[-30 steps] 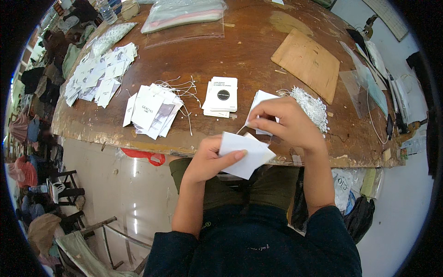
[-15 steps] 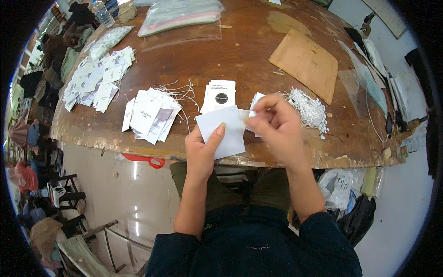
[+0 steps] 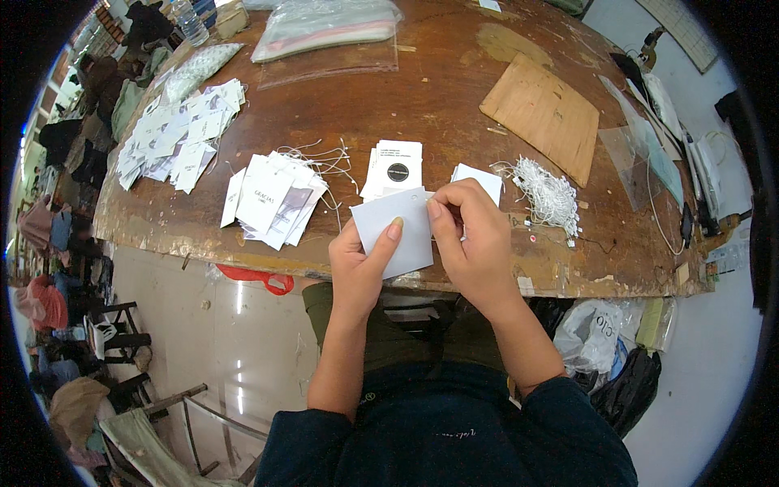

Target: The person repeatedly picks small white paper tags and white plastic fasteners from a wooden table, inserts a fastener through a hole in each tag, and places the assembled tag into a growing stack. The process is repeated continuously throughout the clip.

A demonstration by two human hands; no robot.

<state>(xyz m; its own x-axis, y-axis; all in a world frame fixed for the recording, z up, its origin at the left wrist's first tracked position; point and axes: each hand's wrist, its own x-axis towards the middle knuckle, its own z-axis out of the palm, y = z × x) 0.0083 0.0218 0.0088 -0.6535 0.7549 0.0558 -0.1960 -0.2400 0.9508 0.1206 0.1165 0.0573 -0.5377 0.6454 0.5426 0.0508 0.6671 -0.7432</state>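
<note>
Here, mid-frame, my left hand (image 3: 363,264) pinches a white rectangular paper tag (image 3: 396,231); my right hand (image 3: 475,235) pinches its top edge, seemingly threading string; next needs careful pulling.

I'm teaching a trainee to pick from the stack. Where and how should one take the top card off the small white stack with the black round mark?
Probably by its far short edge, from the far side: the stack of white cards lies flat, and the held card and both hands, left hand and right hand, crowd its near edge. Pinch thumb over, finger under.
</note>
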